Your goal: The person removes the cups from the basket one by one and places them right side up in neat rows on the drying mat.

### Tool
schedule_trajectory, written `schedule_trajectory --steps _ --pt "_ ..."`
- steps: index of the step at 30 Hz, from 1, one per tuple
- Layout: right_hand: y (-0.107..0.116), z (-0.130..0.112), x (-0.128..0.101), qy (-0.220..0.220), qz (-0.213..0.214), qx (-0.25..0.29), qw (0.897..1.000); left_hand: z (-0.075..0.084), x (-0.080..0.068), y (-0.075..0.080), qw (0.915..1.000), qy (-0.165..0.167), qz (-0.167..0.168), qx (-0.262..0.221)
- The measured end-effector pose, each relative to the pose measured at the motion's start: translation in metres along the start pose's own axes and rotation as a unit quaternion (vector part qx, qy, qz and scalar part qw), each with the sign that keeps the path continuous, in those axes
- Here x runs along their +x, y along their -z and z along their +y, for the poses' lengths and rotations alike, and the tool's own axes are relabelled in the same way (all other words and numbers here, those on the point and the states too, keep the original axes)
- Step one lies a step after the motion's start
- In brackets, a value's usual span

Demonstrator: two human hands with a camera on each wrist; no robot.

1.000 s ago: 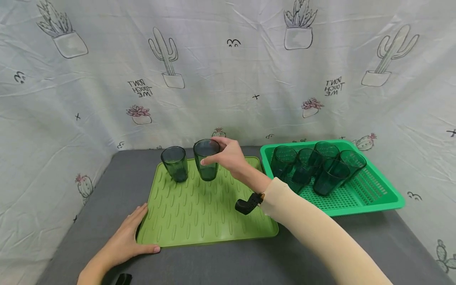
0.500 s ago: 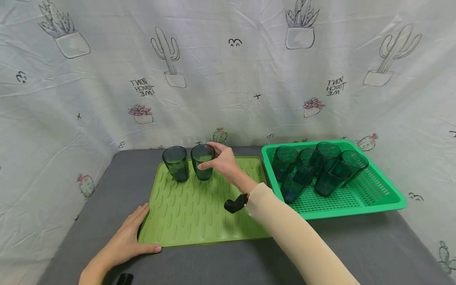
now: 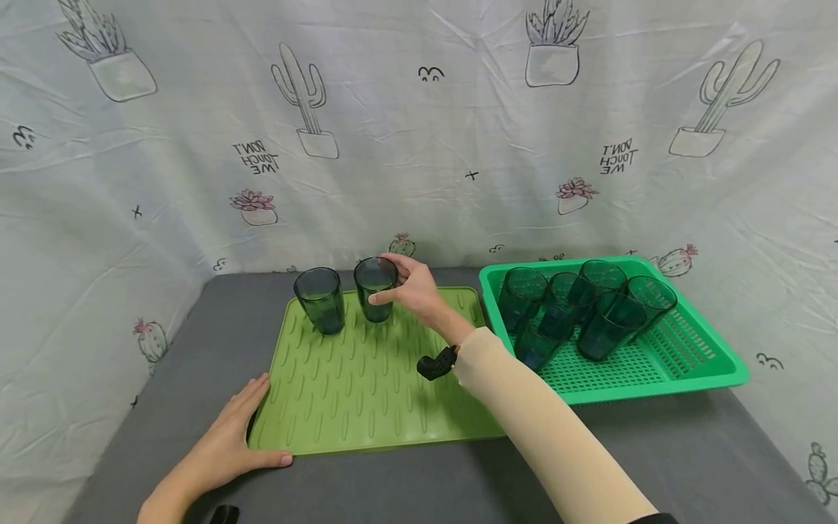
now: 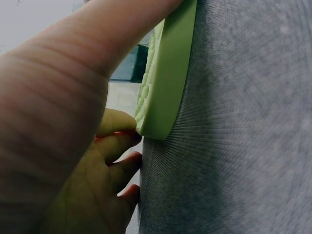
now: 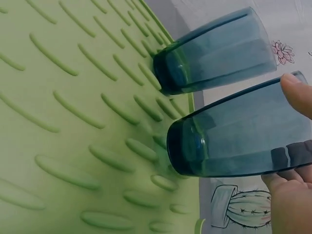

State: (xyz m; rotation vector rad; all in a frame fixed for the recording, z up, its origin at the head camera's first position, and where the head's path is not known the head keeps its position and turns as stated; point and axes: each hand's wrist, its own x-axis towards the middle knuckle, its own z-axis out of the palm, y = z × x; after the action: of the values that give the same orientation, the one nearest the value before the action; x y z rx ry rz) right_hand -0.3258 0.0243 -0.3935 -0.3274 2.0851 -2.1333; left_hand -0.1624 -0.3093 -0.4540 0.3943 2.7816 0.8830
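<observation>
Glass: upright on mat, far edge, just beside second glass; right hand grasps its rim. Left hand flat, pressing mat corner. Step: setting down; judged next, release cleanly.

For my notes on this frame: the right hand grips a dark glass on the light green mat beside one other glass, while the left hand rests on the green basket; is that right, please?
Not quite. The left hand rests on the near left corner of the light green mat, not on the green basket; the head view shows this. The rest holds: the right hand grips a dark glass on the mat beside one other glass.
</observation>
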Motion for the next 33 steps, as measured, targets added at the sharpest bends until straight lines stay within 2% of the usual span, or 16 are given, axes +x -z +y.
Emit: schedule_trajectory --steps 5,13,19,22,27,33 --pt "-0.003 -0.002 0.004 -0.007 -0.005 -0.005 1.0 0.0 -0.001 0.001 1.0 -0.001 0.0 0.003" --pt "-0.005 -0.001 0.011 -0.031 -0.05 -0.056 0.997 -0.002 -0.002 0.0 0.9998 -0.015 0.01 -0.005" --pt "-0.008 -0.023 0.003 -0.045 -0.078 -0.096 0.991 -0.004 -0.003 -0.001 0.9996 -0.02 0.013 -0.012" --pt "-0.009 -0.026 0.001 -0.04 -0.071 -0.112 0.99 -0.005 -0.003 -0.001 0.9997 -0.02 0.013 -0.008" --pt "-0.007 -0.002 0.012 -0.022 -0.05 -0.148 0.988 -0.005 -0.001 -0.002 0.9997 -0.019 0.012 0.001" --pt "-0.008 -0.001 0.009 -0.027 -0.035 -0.16 0.986 -0.004 -0.002 -0.002 0.9998 -0.015 0.01 -0.004"
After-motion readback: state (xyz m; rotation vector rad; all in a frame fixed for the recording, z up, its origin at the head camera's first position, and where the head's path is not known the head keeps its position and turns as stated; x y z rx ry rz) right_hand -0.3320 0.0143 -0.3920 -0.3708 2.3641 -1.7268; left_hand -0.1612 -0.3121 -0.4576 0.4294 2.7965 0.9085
